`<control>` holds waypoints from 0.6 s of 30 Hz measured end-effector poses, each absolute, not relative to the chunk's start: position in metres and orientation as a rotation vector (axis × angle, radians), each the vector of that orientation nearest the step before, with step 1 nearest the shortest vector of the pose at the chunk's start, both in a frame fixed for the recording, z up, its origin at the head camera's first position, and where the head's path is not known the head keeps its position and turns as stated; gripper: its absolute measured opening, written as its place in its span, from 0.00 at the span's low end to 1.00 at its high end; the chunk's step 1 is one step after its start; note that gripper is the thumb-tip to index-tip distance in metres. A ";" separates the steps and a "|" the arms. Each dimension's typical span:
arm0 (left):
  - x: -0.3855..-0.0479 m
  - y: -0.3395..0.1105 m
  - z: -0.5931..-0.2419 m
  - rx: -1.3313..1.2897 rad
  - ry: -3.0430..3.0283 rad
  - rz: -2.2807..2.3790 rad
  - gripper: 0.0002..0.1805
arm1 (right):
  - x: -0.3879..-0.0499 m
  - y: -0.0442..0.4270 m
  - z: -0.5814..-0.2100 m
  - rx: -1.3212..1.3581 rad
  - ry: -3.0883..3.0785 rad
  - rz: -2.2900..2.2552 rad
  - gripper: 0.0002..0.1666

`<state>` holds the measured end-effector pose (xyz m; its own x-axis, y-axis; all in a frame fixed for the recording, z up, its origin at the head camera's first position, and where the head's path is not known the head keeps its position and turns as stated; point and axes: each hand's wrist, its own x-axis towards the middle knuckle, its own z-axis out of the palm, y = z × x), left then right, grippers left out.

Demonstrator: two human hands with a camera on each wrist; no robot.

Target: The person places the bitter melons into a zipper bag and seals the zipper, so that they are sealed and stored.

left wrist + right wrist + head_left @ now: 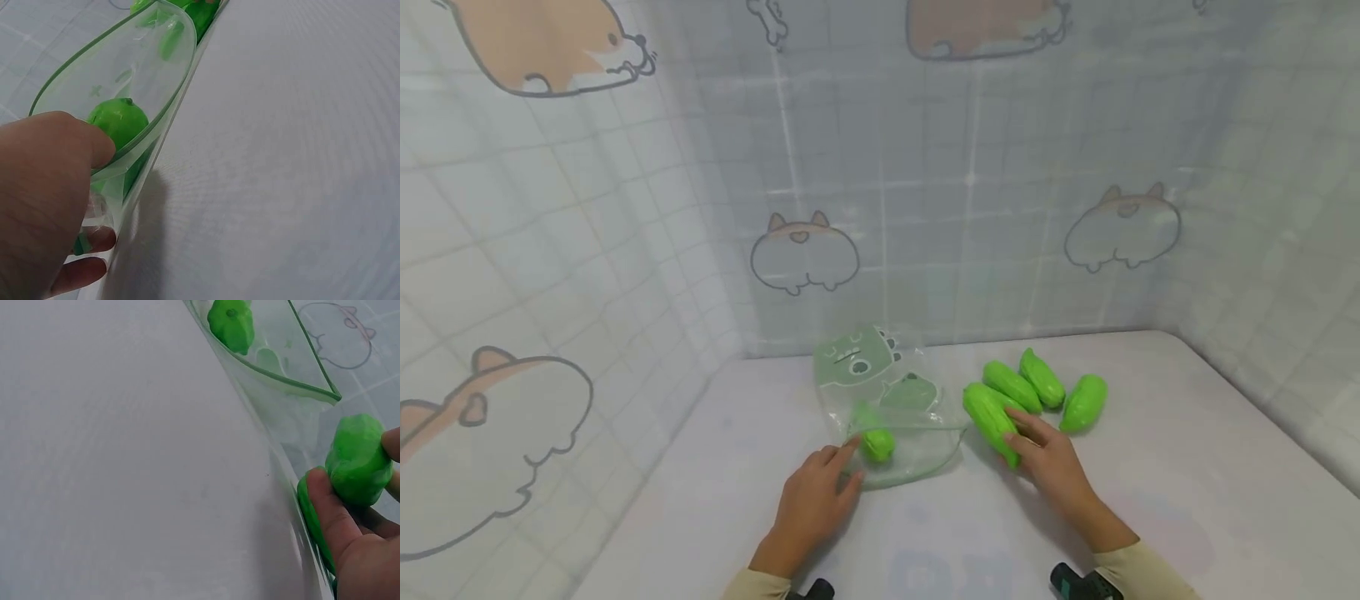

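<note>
A clear bag with a green rim and a green cartoon print lies on the table, its mouth toward the person. One green vegetable-shaped piece is inside it near the mouth. The left hand pinches the bag's left edge; in the left wrist view the thumb and fingers of this hand hold the rim beside the green piece. The right hand grips a long, bumpy green piece right of the bag, also seen between the fingers in the right wrist view.
Several more green pieces lie behind and right of the right hand, among them one at the far right and one at the back. A patterned curtain stands along the table's back and sides.
</note>
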<state>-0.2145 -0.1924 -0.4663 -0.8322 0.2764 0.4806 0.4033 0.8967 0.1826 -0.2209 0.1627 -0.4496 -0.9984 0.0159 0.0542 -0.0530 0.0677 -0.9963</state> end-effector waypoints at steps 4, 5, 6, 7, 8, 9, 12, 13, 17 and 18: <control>-0.212 -0.193 -0.465 -0.506 -2.589 -0.399 0.28 | -0.219 0.162 -0.446 0.016 -2.178 2.251 0.33; -0.212 -0.193 -0.465 -0.508 -2.588 -0.405 0.28 | -0.219 0.162 -0.444 0.009 -2.151 2.286 0.33; -0.212 -0.193 -0.464 -0.508 -2.586 -0.406 0.28 | -0.219 0.163 -0.443 0.000 -2.143 2.301 0.34; -0.212 -0.193 -0.464 -0.508 -2.584 -0.407 0.28 | -0.219 0.163 -0.442 -0.003 -2.140 2.306 0.34; -0.212 -0.193 -0.464 -0.507 -2.581 -0.407 0.28 | -0.219 0.163 -0.442 -0.002 -2.138 2.313 0.35; -0.212 -0.193 -0.464 -0.508 -2.579 -0.410 0.28 | -0.219 0.163 -0.442 -0.009 -2.140 2.310 0.35; -0.212 -0.194 -0.465 -0.510 -2.566 -0.408 0.28 | -0.220 0.163 -0.442 -0.002 -2.142 2.309 0.36; -0.212 -0.194 -0.466 -0.512 -2.561 -0.407 0.28 | -0.220 0.163 -0.442 0.005 -2.138 2.309 0.35; -0.212 -0.194 -0.467 -0.520 -2.536 -0.388 0.29 | -0.220 0.163 -0.441 0.043 -2.142 2.288 0.35; -0.213 -0.194 -0.467 -0.520 -2.531 -0.384 0.29 | -0.220 0.163 -0.441 0.053 -2.150 2.276 0.35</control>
